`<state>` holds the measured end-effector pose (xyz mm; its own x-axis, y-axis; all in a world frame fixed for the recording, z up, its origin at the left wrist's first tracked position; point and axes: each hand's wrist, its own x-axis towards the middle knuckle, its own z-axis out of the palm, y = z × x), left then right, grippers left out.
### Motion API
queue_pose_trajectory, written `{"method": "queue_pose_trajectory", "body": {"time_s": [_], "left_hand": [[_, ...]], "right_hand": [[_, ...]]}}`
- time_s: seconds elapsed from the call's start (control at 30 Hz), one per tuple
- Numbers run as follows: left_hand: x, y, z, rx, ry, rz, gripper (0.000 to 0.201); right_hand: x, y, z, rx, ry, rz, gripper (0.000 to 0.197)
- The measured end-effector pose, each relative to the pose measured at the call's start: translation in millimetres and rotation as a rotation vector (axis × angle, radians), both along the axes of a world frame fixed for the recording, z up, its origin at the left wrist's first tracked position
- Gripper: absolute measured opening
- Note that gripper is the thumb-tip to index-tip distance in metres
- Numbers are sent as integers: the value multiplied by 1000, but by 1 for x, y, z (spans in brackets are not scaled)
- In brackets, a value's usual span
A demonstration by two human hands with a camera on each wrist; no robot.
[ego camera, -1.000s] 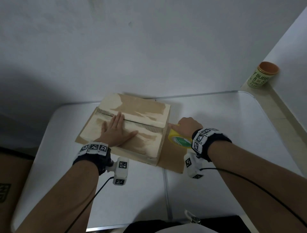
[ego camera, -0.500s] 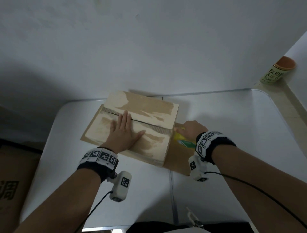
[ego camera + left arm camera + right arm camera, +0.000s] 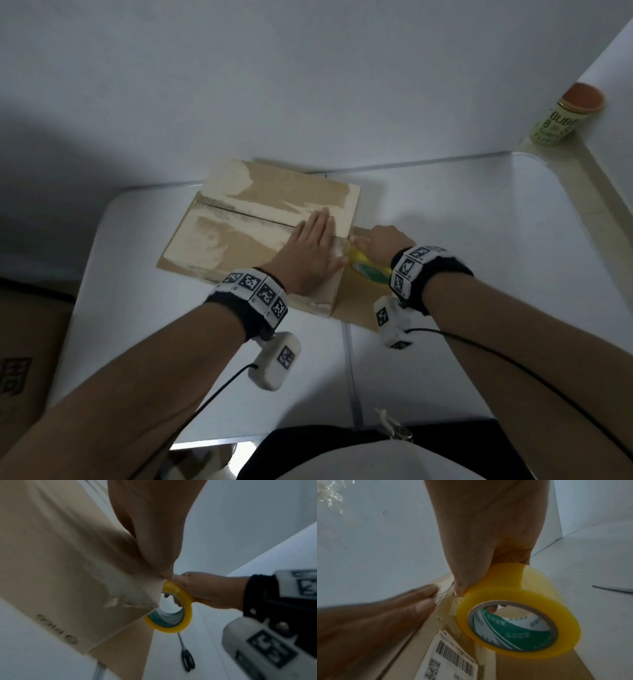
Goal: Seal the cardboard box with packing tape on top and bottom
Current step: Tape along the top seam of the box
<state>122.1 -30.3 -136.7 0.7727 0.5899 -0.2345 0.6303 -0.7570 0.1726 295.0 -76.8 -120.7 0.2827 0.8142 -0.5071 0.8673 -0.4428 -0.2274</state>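
Note:
A flat cardboard box [image 3: 239,236] lies on the white table [image 3: 479,274], its two top flaps meeting at a seam. My left hand [image 3: 313,245] lies flat with straight fingers on the box's right end, over the seam. Just off the box's right edge, my right hand [image 3: 380,241] grips a yellow roll of packing tape [image 3: 364,269], a finger hooked through its core [image 3: 491,609]. The roll [image 3: 518,608] stands against the box's side, and clear tape runs from it onto the top beside my left fingertips [image 3: 426,601]. A side flap [image 3: 356,301] spreads on the table under the roll.
Black scissors [image 3: 187,657] lie on the table to the right of the box. A green can with an orange lid [image 3: 565,120] stands on the ledge at the far right. A wall stands right behind the table. Another cardboard box [image 3: 24,359] sits left of the table.
My left hand has slid right along the seam from the middle of the box to its right end, next to the roll. The right hand stays with the roll at the box's right edge.

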Motion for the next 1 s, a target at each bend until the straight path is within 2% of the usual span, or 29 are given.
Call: {"method": "queue_pose_trajectory", "body": {"time_s": [0.07, 0.1, 0.2, 0.33, 0.43, 0.5, 0.63, 0.77, 0.93, 1.0], "left_hand": [[13, 4, 10, 32, -116, -22, 67], [22, 8, 14, 9, -115, -14, 63], [45, 17, 12, -110, 6, 48, 60], [48, 18, -3, -136, 66, 71, 55], [47, 20, -6, -120, 65, 68, 55], [47, 21, -8, -112, 64, 67, 56], [48, 19, -10, -72, 71, 72, 56], [48, 21, -8, -94, 70, 64, 56], [50, 18, -8, -107, 60, 73, 56], [50, 18, -8, -98, 66, 74, 56]], "right_hand": [[-2, -1, 0, -17, -8, 34, 42], [-4, -1, 1, -28, -10, 46, 39], [1, -4, -5, -10, 51, 50, 31], [11, -17, -5, 93, 270, -88, 42], [27, -28, -1, 6, 408, -235, 46], [40, -34, -6, -73, 433, -236, 51], [44, -37, -6, -32, 334, -93, 56], [45, -36, -3, 39, 234, -35, 48], [46, -31, -7, 3, 7, 68, 51], [38, -24, -6, -38, -1, 55, 52]]}}
